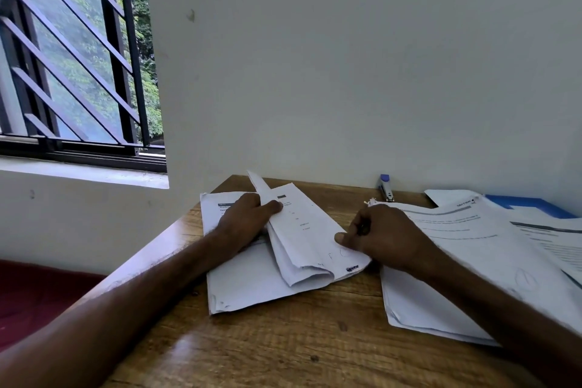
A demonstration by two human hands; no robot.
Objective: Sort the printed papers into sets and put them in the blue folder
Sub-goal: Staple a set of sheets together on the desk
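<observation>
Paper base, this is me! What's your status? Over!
Left hand grips the folded papers, right hand pinches their edge. Blue folder far right, half under loose sheets. Stapler by the wall.

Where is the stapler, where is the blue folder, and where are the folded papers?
stapler [386, 188]: head view, middle of its body.
blue folder [554, 210]: head view, bare blue cover near the wall.
folded papers [302, 239]: head view, middle of the top sheet.

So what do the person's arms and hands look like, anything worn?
The left forearm and right forearm are bare, with no sleeves in view. The left hand and right hand wear no gloves; no rings, watch or wristband show.
</observation>
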